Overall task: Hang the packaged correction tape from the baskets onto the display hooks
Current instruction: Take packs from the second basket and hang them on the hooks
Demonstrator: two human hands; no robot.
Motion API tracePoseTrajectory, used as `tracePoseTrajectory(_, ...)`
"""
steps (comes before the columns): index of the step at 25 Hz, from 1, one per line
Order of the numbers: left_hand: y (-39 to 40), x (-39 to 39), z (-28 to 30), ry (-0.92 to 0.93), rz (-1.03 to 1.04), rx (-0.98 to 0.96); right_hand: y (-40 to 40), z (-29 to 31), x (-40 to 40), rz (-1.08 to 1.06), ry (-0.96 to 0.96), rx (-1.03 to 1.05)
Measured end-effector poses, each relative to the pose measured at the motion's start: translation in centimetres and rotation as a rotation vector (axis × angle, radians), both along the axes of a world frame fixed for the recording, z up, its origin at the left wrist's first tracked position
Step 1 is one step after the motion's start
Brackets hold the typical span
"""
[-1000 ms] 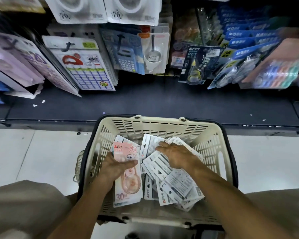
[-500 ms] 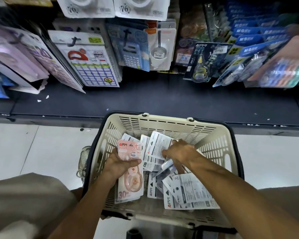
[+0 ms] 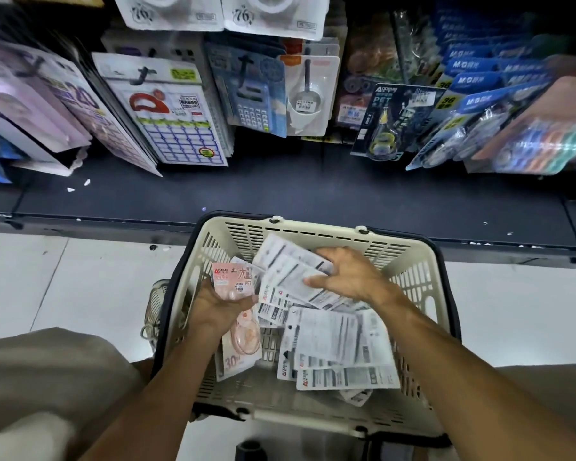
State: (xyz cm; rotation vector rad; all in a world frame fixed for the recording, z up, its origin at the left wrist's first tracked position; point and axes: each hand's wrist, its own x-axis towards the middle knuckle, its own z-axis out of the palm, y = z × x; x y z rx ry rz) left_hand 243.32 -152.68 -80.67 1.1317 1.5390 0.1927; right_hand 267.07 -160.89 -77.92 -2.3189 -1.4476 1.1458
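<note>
The left hand (image 3: pixel 218 302) is gripping a small stack of pink correction tape packs (image 3: pixel 238 314), fingers curled across the card faces and the grip clamped on them, with the clear blister of the front pack bulging out just below the knuckles. The right hand (image 3: pixel 348 277) is pinching a fanned bunch of white-backed packs (image 3: pixel 290 271) between thumb and fingers, that grip likewise closed on the cards. Both hands are working inside the cream basket (image 3: pixel 409 261), where more loose packs (image 3: pixel 340 354) are lying face down in an overlapping heap across the mesh floor. These packs are looking light and flat: thin card that will be bending easily, and glossy enough to be sliding off one another when held as a bunch. The stiffest place to be taking hold is probably the card edge beside the blister, keeping the punched hang hole at the top free for the peg. Beyond the basket, the dark shelf (image 3: pixel 280 197) is running across the view, and above it the display hooks (image 3: pixel 142 76) are carrying other hanging stationery, including a dark correction tape pack (image 3: pixel 393 121) to the right.
</note>
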Motion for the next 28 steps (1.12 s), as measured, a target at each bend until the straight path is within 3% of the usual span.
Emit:
tracePoseTrajectory(3, -1.2, 1.4, 0.4, -0.039, 0.060, 0.031, -0.5, 0.7, -4.8, -0.060, -0.199, 0.045)
tracePoseTrajectory(5, -2.0, 2.2, 0.6, -0.081, 0.108, 0.017, -1.3, 0.5, -9.3, -0.110, -0.128, 0.022)
tracePoseTrajectory(9, -2.6, 1.5, 0.9, -0.136, 0.089, -0.130, -2.3, 0.6, -10.8, -0.411, 0.614, -0.132)
tracePoseTrajectory(12, -3.4, 1.2, 0.9, -0.008, -0.110, -0.215, -3.2, -0.4, -9.6, -0.519, 0.837, -0.147)
tracePoseTrajectory(15, -3.4, 0.8, -0.9, 0.083, -0.068, -0.181, -4.0, -2.1, -9.0, -0.474, 1.056, -0.250)
tracePoseTrajectory(16, -3.2, 0.8, -1.3, 0.094, -0.045, -0.167, -4.2, -2.7, -8.7, -0.456, 1.035, -0.257)
tracePoseTrajectory(17, -3.0, 0.8, -1.5, 0.105, -0.029, -0.159, -4.3, -3.3, -8.2, -0.455, 0.895, -0.225)
tracePoseTrajectory(20, -2.1, 1.2, -1.3, 0.133, -0.046, -0.145, -4.8, -5.4, -6.7, -0.399, 0.134, -0.214)
tracePoseTrajectory(21, -1.8, 1.3, -1.2, 0.146, -0.076, -0.123, -4.8, -5.8, -6.7, -0.367, 0.087, -0.254)
tracePoseTrajectory(24, -1.7, 1.5, -0.3, 0.174, -0.166, -0.069, -4.4, -6.2, -9.2, -0.176, 0.188, -0.414)
tracePoseTrajectory(26, -1.7, 1.4, 0.3, 0.167, -0.165, -0.064, -4.5, -6.4, -10.6, -0.083, 0.133, -0.407)
tracePoseTrajectory(28, -1.7, 0.9, 0.7, 0.199, -0.153, -0.028, -4.3, -6.0, -10.2, -0.143, 0.182, -0.355)
